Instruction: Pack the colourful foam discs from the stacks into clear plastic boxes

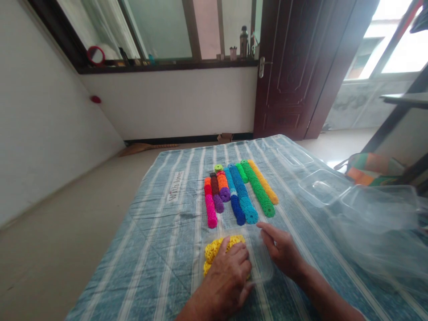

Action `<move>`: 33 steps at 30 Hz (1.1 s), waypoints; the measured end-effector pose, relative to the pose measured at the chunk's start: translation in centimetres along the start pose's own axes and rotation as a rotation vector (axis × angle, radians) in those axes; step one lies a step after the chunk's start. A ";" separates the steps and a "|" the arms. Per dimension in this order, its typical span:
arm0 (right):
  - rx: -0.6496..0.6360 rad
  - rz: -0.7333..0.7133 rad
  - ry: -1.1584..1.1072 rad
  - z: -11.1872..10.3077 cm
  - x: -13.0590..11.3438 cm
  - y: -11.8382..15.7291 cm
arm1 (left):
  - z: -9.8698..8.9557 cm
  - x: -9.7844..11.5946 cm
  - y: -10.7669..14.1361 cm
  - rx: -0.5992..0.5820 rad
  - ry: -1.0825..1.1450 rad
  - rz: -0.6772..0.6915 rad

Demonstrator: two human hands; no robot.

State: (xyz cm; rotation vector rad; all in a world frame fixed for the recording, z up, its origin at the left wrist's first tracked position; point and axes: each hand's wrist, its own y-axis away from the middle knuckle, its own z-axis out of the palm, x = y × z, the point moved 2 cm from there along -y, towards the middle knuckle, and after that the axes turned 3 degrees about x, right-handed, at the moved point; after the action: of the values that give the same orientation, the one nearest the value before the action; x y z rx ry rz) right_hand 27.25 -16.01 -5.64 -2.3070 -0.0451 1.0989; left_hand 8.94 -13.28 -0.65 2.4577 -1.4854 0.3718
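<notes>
A clear plastic box sits on the bed in front of me, with rows of yellow snowflake discs in its left part. My left hand reaches into it, fingers curled over the yellow discs. At the box's far right corner is my right hand, index finger stretched along the rim and the other fingers bent around the edge. Just beyond the box lie stacked rolls of discs: a pink and red roll, a blue roll, a green roll and an orange-yellow roll, among several others.
Several clear plastic containers stand along the bed's right side, with a cloudy plastic bag or sheet nearer me. A striped blue sheet covers the bed. Past it are a brown door and a window ledge with a thermos.
</notes>
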 end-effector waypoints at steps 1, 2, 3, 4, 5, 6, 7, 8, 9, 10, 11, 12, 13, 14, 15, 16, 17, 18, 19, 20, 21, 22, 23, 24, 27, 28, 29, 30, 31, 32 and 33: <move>-0.006 0.004 -0.001 0.0 0.1 0.0 | 0.0 0.0 0.0 0.001 -0.002 -0.001; -0.010 0.008 -0.002 0.1 0.1 0.0 | -0.1 0.0 -0.1 0.002 -0.005 -0.001; -0.010 0.012 -0.002 0.1 0.1 0.0 | -0.1 -0.1 -0.1 0.003 -0.007 0.000; -0.009 0.016 -0.004 0.1 0.2 -0.1 | -0.2 -0.1 -0.1 0.002 -0.009 0.002; -0.008 0.019 -0.006 0.1 0.2 -0.1 | -0.2 -0.1 -0.1 0.000 -0.012 0.003; -0.006 0.022 -0.009 0.2 0.2 -0.1 | -0.3 -0.2 -0.2 -0.003 -0.014 0.004; -0.005 0.025 -0.013 0.2 0.3 -0.2 | -0.3 -0.2 -0.2 -0.007 -0.016 0.006; -0.003 0.028 -0.017 0.2 0.3 -0.2 | -0.4 -0.2 -0.2 -0.011 -0.018 0.007; -0.002 0.032 -0.022 0.3 0.3 -0.3 | -0.4 -0.3 -0.2 -0.013 -0.020 0.006; -0.003 0.037 -0.026 0.3 0.3 -0.3 | -0.4 -0.3 -0.2 -0.014 -0.022 0.007; -0.007 0.043 -0.031 0.3 0.4 -0.3 | -0.4 -0.3 -0.3 -0.015 -0.024 0.007; -0.011 0.049 -0.034 0.3 0.4 -0.4 | -0.4 -0.3 -0.3 -0.015 -0.026 0.007; -0.017 0.055 -0.036 0.4 0.4 -0.4 | -0.4 -0.3 -0.3 -0.013 -0.029 0.004; -0.021 0.060 -0.038 0.4 0.3 -0.4 | -0.3 -0.3 -0.3 -0.011 -0.033 0.000; -0.024 0.064 -0.040 0.4 0.3 -0.4 | -0.3 -0.3 -0.3 -0.009 -0.034 -0.003; -0.027 0.069 -0.041 0.4 0.3 -0.4 | -0.2 -0.3 -0.3 -0.007 -0.032 -0.004; -0.028 0.074 -0.042 0.4 0.3 -0.4 | -0.2 -0.3 -0.2 -0.004 -0.029 -0.004; -0.026 0.079 -0.042 0.4 0.3 -0.5 | -0.1 -0.3 -0.2 -0.003 -0.024 -0.002; -0.021 0.083 -0.042 0.4 0.4 -0.5 | -0.1 -0.3 -0.2 0.000 -0.019 0.001; -0.015 0.085 -0.041 0.4 0.4 -0.5 | -0.1 -0.3 -0.2 0.005 -0.015 0.003; -0.008 0.088 -0.042 0.4 0.5 -0.5 | -0.1 -0.4 -0.2 0.011 -0.013 0.004; -0.002 0.091 -0.044 0.4 0.5 -0.6 | -0.1 -0.4 -0.2 0.015 -0.014 0.004; 0.001 0.094 -0.047 0.4 0.6 -0.6 | -0.1 -0.4 -0.2 0.017 -0.014 0.004; 0.001 0.101 -0.050 0.4 0.7 -0.6 | -0.1 -0.4 -0.3 0.018 -0.015 0.006; -0.006 0.119 -0.061 0.3 0.8 -0.6 | -0.1 -0.3 -0.3 0.019 -0.014 0.010; -0.010 0.123 -0.064 0.3 0.8 -0.6 | -0.1 -0.3 -0.3 0.021 -0.012 0.011; -0.014 0.127 -0.066 0.3 0.8 -0.5 | -0.1 -0.2 -0.2 0.021 -0.009 0.011; -0.017 0.130 -0.067 0.3 0.8 -0.5 | -0.1 -0.2 -0.2 0.020 -0.006 0.009; -0.017 0.132 -0.067 0.3 0.7 -0.5 | -0.1 -0.2 -0.2 0.018 -0.004 0.008; -0.017 0.134 -0.068 0.3 0.7 -0.5 | -0.1 -0.2 -0.2 0.016 -0.001 0.006; -0.017 0.134 -0.069 0.3 0.6 -0.4 | 0.0 -0.2 -0.2 0.014 0.001 0.004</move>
State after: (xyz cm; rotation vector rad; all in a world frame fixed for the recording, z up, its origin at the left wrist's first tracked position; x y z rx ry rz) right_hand 27.57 -15.34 -5.99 -2.3148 0.0755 1.2493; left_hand 9.00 -12.99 -0.69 2.4656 -1.4923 0.3854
